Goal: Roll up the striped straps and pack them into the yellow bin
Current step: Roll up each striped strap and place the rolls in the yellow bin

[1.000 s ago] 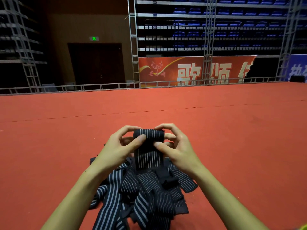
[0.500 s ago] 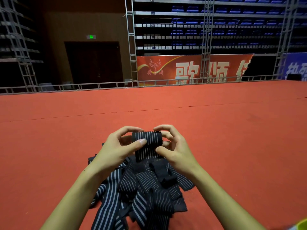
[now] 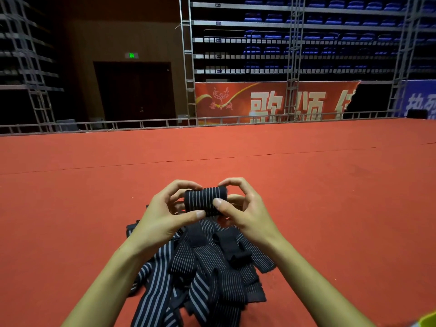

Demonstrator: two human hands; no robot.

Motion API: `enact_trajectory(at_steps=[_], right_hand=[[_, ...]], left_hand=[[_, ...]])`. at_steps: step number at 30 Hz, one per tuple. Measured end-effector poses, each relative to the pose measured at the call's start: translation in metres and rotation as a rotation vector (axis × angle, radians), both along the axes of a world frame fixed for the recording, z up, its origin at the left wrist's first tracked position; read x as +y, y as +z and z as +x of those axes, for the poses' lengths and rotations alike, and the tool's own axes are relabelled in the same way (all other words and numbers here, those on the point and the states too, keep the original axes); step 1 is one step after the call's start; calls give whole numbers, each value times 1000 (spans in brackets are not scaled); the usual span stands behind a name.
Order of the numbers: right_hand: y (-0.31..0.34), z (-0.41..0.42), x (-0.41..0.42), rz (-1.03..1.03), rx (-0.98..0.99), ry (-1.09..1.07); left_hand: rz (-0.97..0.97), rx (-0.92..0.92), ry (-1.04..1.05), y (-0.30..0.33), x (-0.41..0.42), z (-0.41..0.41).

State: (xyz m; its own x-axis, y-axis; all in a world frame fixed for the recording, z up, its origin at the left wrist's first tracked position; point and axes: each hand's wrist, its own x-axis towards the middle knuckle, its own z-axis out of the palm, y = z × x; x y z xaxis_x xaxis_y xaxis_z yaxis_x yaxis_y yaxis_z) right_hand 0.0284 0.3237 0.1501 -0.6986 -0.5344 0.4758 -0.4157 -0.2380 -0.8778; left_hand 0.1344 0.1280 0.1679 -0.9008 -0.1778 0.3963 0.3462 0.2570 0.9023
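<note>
Black-and-white striped fabric, wound into a tight rolled strap (image 3: pixel 205 202), sits pinched between the curled fingers and thumbs of the left hand (image 3: pixel 162 217) and right hand (image 3: pixel 245 212), held above a loose pile of straps (image 3: pixel 200 272) on the red carpet (image 3: pixel 330 197).

Ahead of you, the red banner (image 3: pixel 271 101) behind the railing shows large pale Chinese characters: "歌", then "颂", then a third cut off by the banner's torn edge. A faint emblem with small unreadable characters sits at its left. The blue banner (image 3: pixel 420 102) at far right shows partial characters. A green exit sign (image 3: pixel 132 55) glows above the dark door, too small to read.
</note>
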Motion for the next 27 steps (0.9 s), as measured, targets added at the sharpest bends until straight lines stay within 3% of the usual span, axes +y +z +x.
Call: enact_trajectory(at_steps=[8, 18, 27], right_hand=[[-8, 4, -3, 21, 91, 29], [-4, 19, 57, 95, 149, -136], [-18, 25, 188, 111, 116, -361]], left_hand=[[139, 25, 40, -7, 0, 7], [303, 108, -37, -28, 64, -2], [130, 117, -147, -50, 183, -29]])
